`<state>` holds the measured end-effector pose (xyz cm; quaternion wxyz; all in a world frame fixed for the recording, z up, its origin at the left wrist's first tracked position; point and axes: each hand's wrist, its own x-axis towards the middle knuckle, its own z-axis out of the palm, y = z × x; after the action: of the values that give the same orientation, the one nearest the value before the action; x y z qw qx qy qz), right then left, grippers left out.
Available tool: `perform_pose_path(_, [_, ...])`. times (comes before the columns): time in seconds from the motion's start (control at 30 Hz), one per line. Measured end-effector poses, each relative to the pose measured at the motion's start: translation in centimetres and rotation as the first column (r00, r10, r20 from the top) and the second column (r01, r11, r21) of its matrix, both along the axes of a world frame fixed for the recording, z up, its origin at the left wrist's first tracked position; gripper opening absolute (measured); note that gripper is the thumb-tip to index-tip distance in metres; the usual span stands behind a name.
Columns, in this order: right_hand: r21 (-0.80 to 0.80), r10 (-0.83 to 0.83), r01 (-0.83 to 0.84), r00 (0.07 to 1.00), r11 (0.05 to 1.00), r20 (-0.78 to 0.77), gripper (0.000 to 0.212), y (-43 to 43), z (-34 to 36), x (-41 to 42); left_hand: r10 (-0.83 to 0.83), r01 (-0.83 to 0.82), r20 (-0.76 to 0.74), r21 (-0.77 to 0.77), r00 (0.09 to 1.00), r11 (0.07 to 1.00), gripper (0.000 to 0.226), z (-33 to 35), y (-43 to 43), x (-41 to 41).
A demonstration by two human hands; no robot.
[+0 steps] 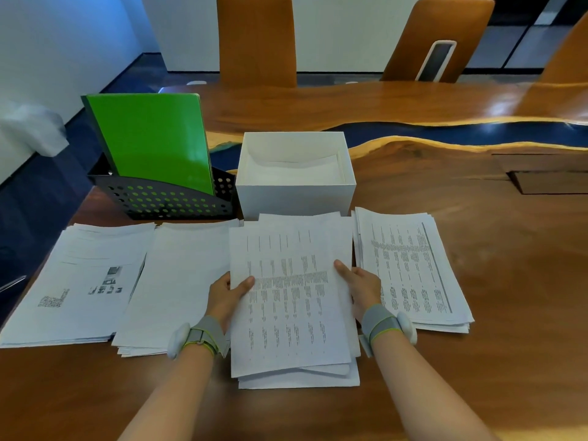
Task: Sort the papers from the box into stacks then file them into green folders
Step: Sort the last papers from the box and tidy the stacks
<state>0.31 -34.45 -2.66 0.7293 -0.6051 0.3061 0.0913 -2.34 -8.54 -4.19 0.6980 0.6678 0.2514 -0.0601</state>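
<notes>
**Both hands on a sheaf over the third stack**

The left hand (226,294) grips the left edge of a sheaf of printed pages (289,300), thumb lying on top and fingers tucked out of sight beneath. The right hand (360,281) holds the opposite edge the same way, thumb pressed on the top sheet. Each wrist wears a grey band with a white puck – left band (203,340), right band (386,324).

The sheaf sits directly over the third stack (299,380), whose lower sheets fan out unevenly at the near edge; whether the held pages rest on it or hang just above cannot be told. Four piles line the near side of the wooden table (493,345):

- the far-left stack (79,281), its top page carrying small pictures and a code block
- the second stack (181,275), its top page faint
- the third stack, under the hands
- the right stack (413,265), printed in columns, just beside the right wrist

Behind the piles stands the white box (296,192), open on top, with a few loose papers (299,170) lying in its bottom. To its left, touching or nearly so, a black perforated file rack (165,202) holds the green folders (152,138) upright, leaning back. Two tan chairs – one (256,39) and another (442,33) – stand at the far side of the table.
</notes>
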Motion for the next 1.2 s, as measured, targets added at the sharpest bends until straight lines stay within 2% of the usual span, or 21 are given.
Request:
perform_pose_path(0.07, [-0.005, -0.029, 0.03, 0.999, 1.0, 0.018, 0.054, 0.1, 0.0, 0.0, 0.021, -0.021, 0.01, 0.013, 1.0, 1.0, 0.01, 0.0, -0.2, 0.0])
perform_pose_path(0.1, [-0.026, -0.033, 0.033, 0.999, 0.999, 0.029, 0.055, 0.1, 0.0, 0.0, 0.038, -0.039, 0.011, 0.027, 0.999, 0.999, 0.009, 0.0, -0.2, 0.0])
perform_pose_path(0.23, [-0.121, -0.019, 0.024, 0.999, 0.992, 0.039, 0.018, 0.2, 0.2, -0.1, 0.045, -0.048, 0.026, 0.118, 0.999, 0.992, 0.016, 0.4, 0.4, 0.1])
perform_pose_path(0.43, [-0.199, -0.056, 0.065, 0.997, 0.978, 0.05, 0.018, -0.9, -0.1, -0.3, 0.168, -0.17, 0.03, 0.258, 0.985, 0.951, 0.014, 0.6, 3.6, -0.1])
perform_pose_path(0.57, [-0.12, 0.047, -0.047, 0.999, 0.992, -0.003, 0.019, -0.8, -0.1, -0.1, 0.145, -0.128, -0.069, 0.21, 0.987, 0.969, 0.018, 0.6, 3.7, 0.0])
perform_pose_path(0.7, [-0.102, 0.074, -0.074, 0.997, 0.992, -0.002, 0.023, -0.5, -0.1, 0.1, 0.199, -0.187, -0.032, 0.228, 0.98, 0.956, 0.02, 0.5, 4.3, 0.2])
perform_pose_path(0.83, [-0.183, 0.09, -0.091, 0.996, 0.979, -0.018, 0.026, -0.7, -0.6, 0.3, 0.222, -0.219, 0.016, 0.258, 0.975, 0.941, 0.032, 0.7, 5.5, 0.4])
perform_pose_path(1.2, [-0.348, 0.194, -0.179, 0.981, 0.92, 0.009, 0.041, 0.7, -0.3, 0.0, 0.101, -0.103, 0.025, 0.198, 0.995, 0.975, 0.026, 1.3, 1.4, 1.2])
